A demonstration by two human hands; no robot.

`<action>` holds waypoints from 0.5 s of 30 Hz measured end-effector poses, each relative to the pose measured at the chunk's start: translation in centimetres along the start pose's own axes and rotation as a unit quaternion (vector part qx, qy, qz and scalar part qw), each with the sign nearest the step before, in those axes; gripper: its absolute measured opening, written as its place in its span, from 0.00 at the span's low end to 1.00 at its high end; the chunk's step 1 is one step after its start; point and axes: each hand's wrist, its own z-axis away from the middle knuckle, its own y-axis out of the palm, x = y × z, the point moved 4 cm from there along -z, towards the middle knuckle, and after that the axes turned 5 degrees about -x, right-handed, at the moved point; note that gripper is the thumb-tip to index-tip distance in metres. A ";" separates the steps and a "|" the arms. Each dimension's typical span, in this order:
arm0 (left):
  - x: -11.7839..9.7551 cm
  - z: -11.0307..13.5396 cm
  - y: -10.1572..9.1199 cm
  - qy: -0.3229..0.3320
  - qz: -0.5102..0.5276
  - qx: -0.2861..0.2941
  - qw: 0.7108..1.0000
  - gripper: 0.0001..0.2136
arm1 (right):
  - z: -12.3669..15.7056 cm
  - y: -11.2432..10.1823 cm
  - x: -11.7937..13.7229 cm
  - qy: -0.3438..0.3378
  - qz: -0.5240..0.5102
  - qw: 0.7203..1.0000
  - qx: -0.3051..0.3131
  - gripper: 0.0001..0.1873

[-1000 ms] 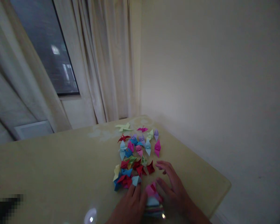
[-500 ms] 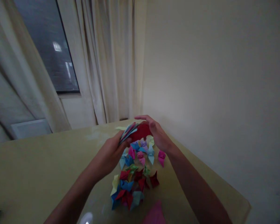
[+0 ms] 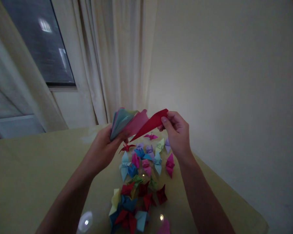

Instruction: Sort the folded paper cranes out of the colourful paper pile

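My left hand [image 3: 104, 146] is closed on a fanned stack of coloured paper sheets [image 3: 123, 120], pale blue-green on the near side with pink beside it. Between the thumb and fingers of my right hand [image 3: 177, 131] is the corner of a red paper sheet [image 3: 152, 122], whose narrow end reaches down to the stack. Whether that end still touches the stack, I cannot tell. Beneath both hands lie several folded paper cranes, among them a light blue one [image 3: 124, 165], a magenta one [image 3: 170, 165] and a red one [image 3: 127, 148].
Nearer to me is a cluster of folded paper pieces, with a dark red one [image 3: 161, 195] at its right. A pink paper piece [image 3: 164, 227] lies at the bottom edge. The yellowish table [image 3: 51, 175] borders a pale wall [image 3: 224, 97] and curtains [image 3: 127, 65].
My right hand has moved right, drawing the red sheet out to the side of the stack. The stack is raised and turned to show its faces. The view has shifted slightly.
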 end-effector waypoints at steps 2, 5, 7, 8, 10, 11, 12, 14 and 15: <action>0.5 -0.2 -0.3 -0.001 0.003 -0.008 1.000 0.13 | -0.3 -0.2 -0.4 0.002 0.031 1.000 -0.006 0.06; 1.2 -0.3 -0.2 0.003 0.004 -0.004 1.000 0.13 | -0.4 -0.2 -0.9 0.018 0.092 0.996 -0.002 0.13; 1.5 -0.3 0.2 0.001 0.008 0.000 1.000 0.13 | 0.0 0.2 -0.9 0.027 0.102 0.994 0.014 0.18; 1.6 -0.3 0.6 -0.002 0.013 0.003 1.000 0.13 | 0.2 0.5 -0.8 0.030 0.097 0.994 0.034 0.20; 1.7 -0.3 1.6 -0.005 0.030 0.013 0.999 0.13 | 0.9 1.5 -0.6 0.037 0.084 0.991 0.100 0.24; 1.6 -0.2 2.1 -0.001 0.040 0.025 0.999 0.14 | 1.3 2.1 -0.4 0.042 0.080 0.986 0.137 0.24; 1.6 -0.1 2.6 0.003 0.051 0.039 0.998 0.14 | 1.6 2.5 -0.3 0.045 0.081 0.982 0.167 0.22; 1.7 0.1 3.2 0.002 0.077 0.065 0.995 0.15 | 1.9 2.8 -0.1 0.044 0.089 0.977 0.187 0.14; 1.9 0.2 3.3 -0.006 0.085 0.067 0.994 0.17 | 1.9 2.8 0.0 0.039 0.091 0.979 0.176 0.11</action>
